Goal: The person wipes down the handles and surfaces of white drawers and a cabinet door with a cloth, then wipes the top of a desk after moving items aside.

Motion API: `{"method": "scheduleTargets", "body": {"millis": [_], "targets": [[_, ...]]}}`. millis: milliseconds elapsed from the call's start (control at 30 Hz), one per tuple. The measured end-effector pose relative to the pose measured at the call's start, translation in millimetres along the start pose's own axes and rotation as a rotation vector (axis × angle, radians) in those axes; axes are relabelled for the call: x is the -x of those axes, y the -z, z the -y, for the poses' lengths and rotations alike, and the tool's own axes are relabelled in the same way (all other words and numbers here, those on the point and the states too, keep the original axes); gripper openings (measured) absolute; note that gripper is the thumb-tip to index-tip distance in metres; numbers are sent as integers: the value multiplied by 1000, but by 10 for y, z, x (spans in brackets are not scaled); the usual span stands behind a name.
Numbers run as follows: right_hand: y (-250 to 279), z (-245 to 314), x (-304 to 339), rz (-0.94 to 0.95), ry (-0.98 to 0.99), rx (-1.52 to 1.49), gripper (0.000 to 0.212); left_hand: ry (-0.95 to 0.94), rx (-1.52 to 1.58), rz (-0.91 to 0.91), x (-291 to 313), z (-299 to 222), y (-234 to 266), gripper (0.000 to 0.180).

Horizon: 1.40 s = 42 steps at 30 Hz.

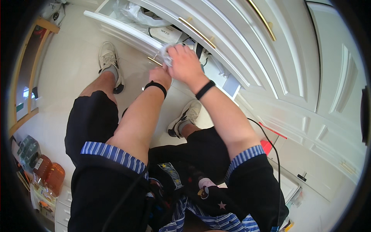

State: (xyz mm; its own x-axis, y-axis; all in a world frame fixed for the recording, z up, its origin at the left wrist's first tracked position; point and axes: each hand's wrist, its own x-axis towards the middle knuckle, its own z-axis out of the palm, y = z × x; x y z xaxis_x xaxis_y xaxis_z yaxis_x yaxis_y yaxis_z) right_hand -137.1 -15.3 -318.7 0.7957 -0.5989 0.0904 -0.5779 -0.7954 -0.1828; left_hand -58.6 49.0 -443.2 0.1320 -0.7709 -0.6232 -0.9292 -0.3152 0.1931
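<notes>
Both hands meet above an open white drawer [127, 33]. In my right hand [186, 63] a crumpled translucent plastic bag [167, 55] is gripped, bunched at the fingers. Just below and to the left, my left hand [159, 76] is closed against it; its fingertips are mostly hidden, so what they pinch does not show. A gold handle [155, 61] on the drawer front sits right beside the left hand. Inside the drawer lie a larger clear plastic bag [137, 16], a white box [165, 34] and dark cables, partly covered by my right hand.
White cabinet fronts with gold handles [197, 32] rise beyond the drawer. My shoes [109, 58] stand on the pale floor on either side of my hands. At left are a wooden frame [36, 73] and orange-brown containers [52, 176]. A black cable [272, 145] hangs by my right arm.
</notes>
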Motion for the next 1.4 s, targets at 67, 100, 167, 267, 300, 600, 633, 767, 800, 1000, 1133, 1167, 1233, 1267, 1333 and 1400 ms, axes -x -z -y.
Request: {"method": "scheduleTargets", "body": {"millis": [67, 100, 167, 267, 300, 600, 633, 767, 800, 1000, 1133, 1167, 1233, 1267, 1333, 1400], "targets": [[-82, 112, -229, -32, -28, -5, 39, -92, -8, -86, -63, -37, -104, 36], [-139, 176, -292, -25, -72, -9, 49, -169, -12, -163, -47, -39, -147, 36], [-117, 168, -298, -20, -123, -8, 60, -225, 33, -226, -100, -99, -155, 37], [-34, 33, -83, -21, -42, -67, 62, -53, 148, -125, -109, -155, -107, 40], [3, -8, 55, 44, -8, -105, 62, -92, 20, -26, -111, -81, -145, 40], [789, -1126, 2073, 429, -104, 200, 67, -313, -49, 233, 126, -81, 899, 38], [755, -1107, 2190, 421, -75, 186, 67, -332, -72, 174, 41, 44, 878, 42], [846, -1304, 2504, 421, -210, 213, 62, -337, -115, 417, 339, -45, 2055, 46], [812, -1301, 2465, 455, -223, 257, 61, -392, -112, 205, 229, 87, 2116, 44], [335, -621, 1128, 320, -139, 222, 48, -295, 119, -370, -245, 1056, 2380, 42], [66, 143, -19, 184, -186, 104, 40, -277, 16, -406, -236, 1578, 2136, 37], [63, 264, -229, 121, -203, 71, 38, -306, -30, -405, -198, 1577, 2214, 35], [-26, 482, -500, -8, -249, -45, 35, -289, 62, -402, -97, 1491, 2250, 33], [-105, 424, -544, -55, -293, -86, 36, -373, 108, -398, -43, 1340, 2271, 30], [-254, 316, -629, -121, -401, -154, 38, -444, 71, -421, 113, 1076, 2234, 30], [-396, 306, -510, -130, -430, -225, 34, -566, 78, -366, 322, 946, 2055, 52]]}}
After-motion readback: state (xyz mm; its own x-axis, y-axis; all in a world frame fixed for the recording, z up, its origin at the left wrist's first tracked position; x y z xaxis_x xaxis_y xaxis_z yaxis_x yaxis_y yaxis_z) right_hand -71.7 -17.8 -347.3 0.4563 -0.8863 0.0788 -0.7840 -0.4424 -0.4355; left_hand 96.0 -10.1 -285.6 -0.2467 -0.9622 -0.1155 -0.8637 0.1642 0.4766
